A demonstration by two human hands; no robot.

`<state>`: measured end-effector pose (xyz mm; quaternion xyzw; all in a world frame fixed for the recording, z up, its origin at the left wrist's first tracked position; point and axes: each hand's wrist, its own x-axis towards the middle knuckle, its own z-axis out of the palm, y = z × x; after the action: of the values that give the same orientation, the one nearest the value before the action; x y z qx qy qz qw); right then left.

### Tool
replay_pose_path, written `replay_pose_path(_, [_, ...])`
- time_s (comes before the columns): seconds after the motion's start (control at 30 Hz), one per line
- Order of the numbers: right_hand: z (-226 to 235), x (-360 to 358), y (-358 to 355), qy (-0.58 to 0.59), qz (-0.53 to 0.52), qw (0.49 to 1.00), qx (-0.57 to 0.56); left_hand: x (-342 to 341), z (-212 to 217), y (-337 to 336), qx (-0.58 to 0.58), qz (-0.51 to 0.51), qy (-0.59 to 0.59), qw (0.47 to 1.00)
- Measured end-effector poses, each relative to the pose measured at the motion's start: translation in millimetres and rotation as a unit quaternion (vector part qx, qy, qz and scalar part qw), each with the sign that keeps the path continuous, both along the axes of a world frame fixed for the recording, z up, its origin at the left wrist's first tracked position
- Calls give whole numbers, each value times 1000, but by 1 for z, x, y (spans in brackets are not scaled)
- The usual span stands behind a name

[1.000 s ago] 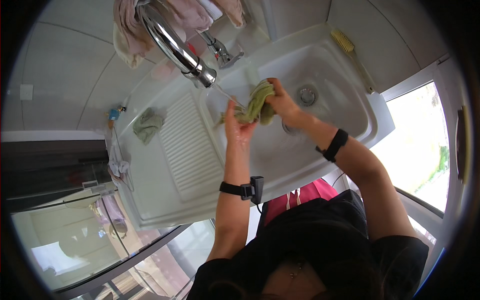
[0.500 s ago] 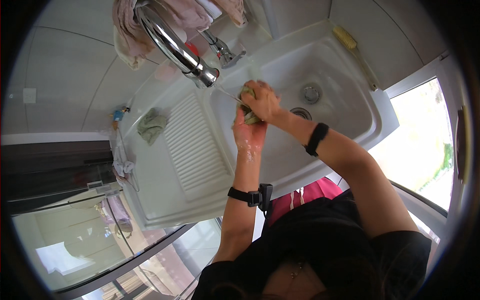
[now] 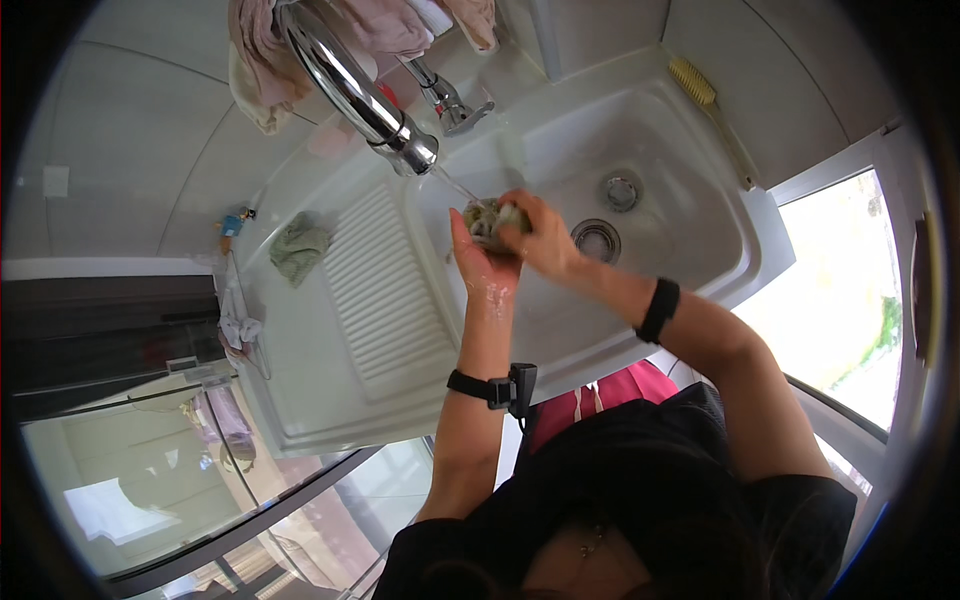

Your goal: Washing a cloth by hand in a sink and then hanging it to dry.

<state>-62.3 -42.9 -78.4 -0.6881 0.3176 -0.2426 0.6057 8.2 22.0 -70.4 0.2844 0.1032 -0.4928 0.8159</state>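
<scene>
A bunched, wet greenish cloth (image 3: 484, 222) lies between my hands over the left part of the sink basin. My left hand (image 3: 488, 266) is under it, palm up, with the thumb raised along its left side. From the right, my right hand (image 3: 543, 236) grips the cloth's upper side, its fingers curled and slightly blurred. A thin stream of water (image 3: 456, 185) runs from the chrome faucet (image 3: 405, 150) onto the cloth. Part of the cloth is hidden by my right fingers.
A second green cloth (image 3: 299, 249) lies left of the ribbed washboard (image 3: 385, 290). The drain (image 3: 596, 240) is right of my hands. A yellow-bristled brush (image 3: 712, 115) rests on the far right rim. Pinkish cloths (image 3: 380, 25) hang behind the faucet.
My right hand has shifted down and right, from wrapping the cloth's top to its right side. The cloth is more bunched, and more of it shows. My left hand has moved slightly left.
</scene>
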Motion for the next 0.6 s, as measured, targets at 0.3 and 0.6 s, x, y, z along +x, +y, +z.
replay_pose_path(0.3, [29, 23, 21, -9, -4, 915, -404, -5, -23, 3, -178, -24, -172, 969])
replay_pose_path(0.6, [7, 16, -6, 57, -82, 985, 139, 4, 3, -6, 1, -14, -54, 998])
